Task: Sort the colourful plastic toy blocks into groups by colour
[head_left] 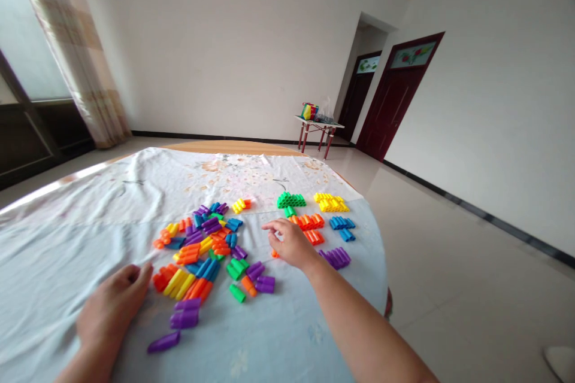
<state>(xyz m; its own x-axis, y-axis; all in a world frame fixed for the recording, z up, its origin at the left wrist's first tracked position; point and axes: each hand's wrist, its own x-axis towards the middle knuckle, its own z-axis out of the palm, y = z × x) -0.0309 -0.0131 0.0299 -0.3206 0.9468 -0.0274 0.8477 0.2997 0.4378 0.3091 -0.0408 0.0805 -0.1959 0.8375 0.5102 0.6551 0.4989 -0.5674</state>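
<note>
My left hand (112, 300) rests at the left on the tablecloth, its fingers curled in with the thumb alongside; anything inside it is hidden. To its right lies a mixed heap of plastic tube pieces (204, 245) in purple, blue, green, yellow and orange. My right hand (290, 242) hovers with fingers apart over sorted pieces, and I see nothing held in it. An orange piece (275, 254) shows just below its fingers. Around it are groups of green pieces (291, 200), orange pieces (309, 222), yellow pieces (331, 202), blue pieces (342, 223) and purple pieces (338, 258).
The pieces lie on a pale flowered tablecloth (251, 341) over a round table, whose bare wooden edge (233, 146) shows at the back. Farther off, a small table (320, 123) holds a colourful bag (309, 111). Dark red doors (406, 96) stand beyond.
</note>
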